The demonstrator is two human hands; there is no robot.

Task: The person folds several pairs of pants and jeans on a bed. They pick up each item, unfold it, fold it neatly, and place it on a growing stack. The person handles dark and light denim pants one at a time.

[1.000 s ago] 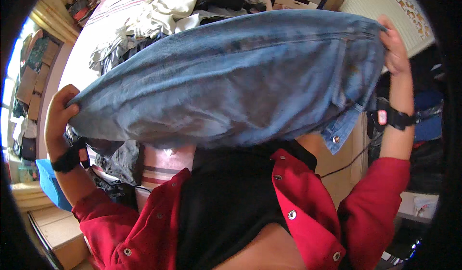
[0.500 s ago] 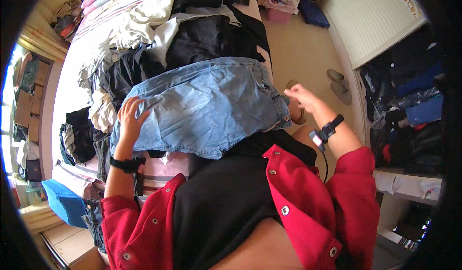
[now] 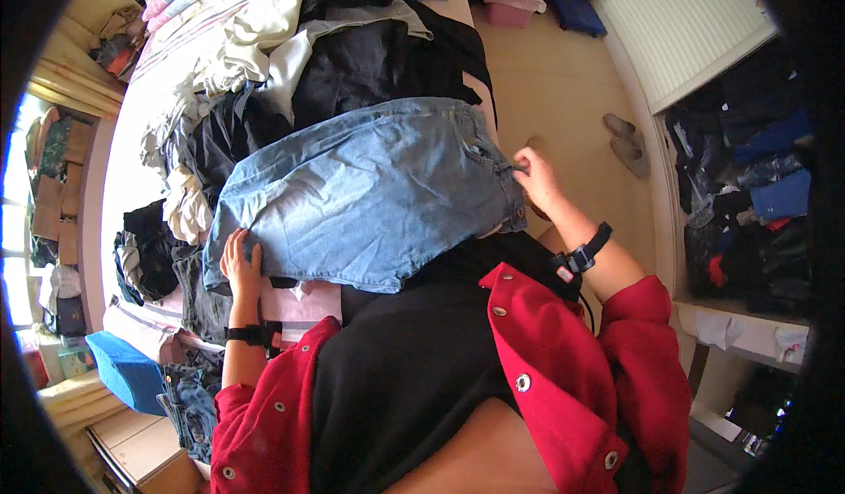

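Note:
A light-blue denim garment [image 3: 352, 195] with a waistband lies spread across the near part of the bed, its waistband on the right and its wide end on the left. Whether it is a skirt or shorts I cannot tell. My left hand [image 3: 240, 263] rests with fingers extended on its lower left end. At the waistband's upper corner, my right hand [image 3: 537, 181] has its fingers closed on the edge. Dark bands circle both my wrists, the right one carrying a small device [image 3: 577, 260] with a cable.
Black clothes [image 3: 352, 67] and cream clothes [image 3: 251, 40] are heaped beyond the garment on the bed. Dark clothes [image 3: 145, 252] lie at the left. Slippers [image 3: 627, 146] and a pink bin [image 3: 510, 11] stand on the floor. An open wardrobe [image 3: 748, 195] full of clothes is at the right.
My right hand has moved slightly left and down and has closed on the waistband. My left hand has slid down along the garment's left end.

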